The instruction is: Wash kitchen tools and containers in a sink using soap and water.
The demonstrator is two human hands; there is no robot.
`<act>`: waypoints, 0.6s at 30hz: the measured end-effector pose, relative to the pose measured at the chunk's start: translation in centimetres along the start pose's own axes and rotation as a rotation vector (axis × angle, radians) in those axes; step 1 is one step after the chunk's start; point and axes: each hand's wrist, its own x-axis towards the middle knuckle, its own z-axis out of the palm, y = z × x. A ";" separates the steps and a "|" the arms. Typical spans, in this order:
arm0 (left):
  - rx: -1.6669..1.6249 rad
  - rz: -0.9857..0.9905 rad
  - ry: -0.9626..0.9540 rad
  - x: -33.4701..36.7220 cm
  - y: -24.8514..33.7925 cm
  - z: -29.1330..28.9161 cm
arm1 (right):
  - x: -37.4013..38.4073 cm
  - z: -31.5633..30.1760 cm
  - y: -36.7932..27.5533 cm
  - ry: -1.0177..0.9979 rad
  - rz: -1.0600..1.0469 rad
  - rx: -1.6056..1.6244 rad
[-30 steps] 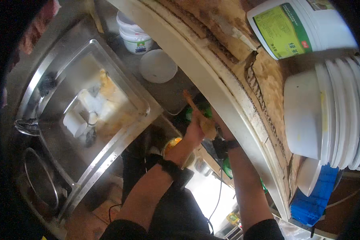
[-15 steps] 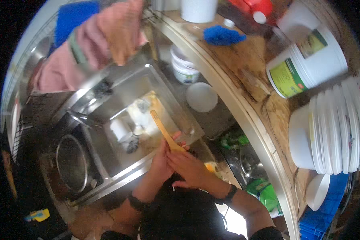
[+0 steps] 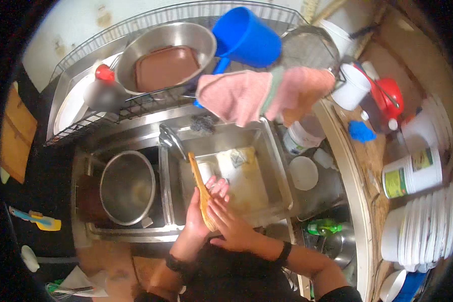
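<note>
A wooden spoon (image 3: pixel 198 183) is over the near part of the right sink basin (image 3: pixel 277 166), its handle slanting up and left. My left hand (image 3: pixel 199 214) is beneath it, palm up, with the spoon lying between thumb and fingers. The fingers of my right hand (image 3: pixel 234 226) lie flat along the spoon's wide end, partly covering it. In the basin are a white container (image 3: pixel 205 170) and a crumpled clear piece (image 3: pixel 238 159) on a pale, yellowish surface. The faucet (image 3: pixel 173 141) reaches over the basin's left edge.
A steel pot (image 3: pixel 128 187) stands in the left basin. Behind, a wire rack (image 3: pixel 141 103) bears a steel bowl (image 3: pixel 206 32), a blue pitcher (image 3: pixel 254 40) and a pink cloth (image 3: pixel 236 95). White tubs (image 3: pixel 412 173) and stacked lids (image 3: pixel 428 226) line the wooden shelf on the right.
The view has turned and shifted, bringing the rack and its dishes into sight. Both hands stay at the wooden spoon, which now stands more upright in the picture.
</note>
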 end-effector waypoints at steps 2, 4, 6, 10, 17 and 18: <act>0.002 -0.051 0.010 0.1 0.3 -1.4 | 2.5 0.8 0.3 0.029 -0.030 0.054; 0.000 -0.087 0.015 0.4 1.2 -1.2 | 5.0 1.0 0.6 0.010 0.012 0.054; -0.016 0.012 0.045 1.1 3.2 -2.2 | 5.7 2.2 0.2 -0.002 0.071 0.116; 0.112 0.101 0.183 2.0 4.8 -3.6 | 6.5 5.8 0.5 0.143 0.230 0.376; 0.415 0.093 0.259 3.5 7.0 -4.1 | 10.1 7.1 1.5 0.616 0.648 1.090; 0.378 0.110 0.233 3.8 6.8 -3.9 | 11.4 5.9 1.0 0.628 0.644 1.001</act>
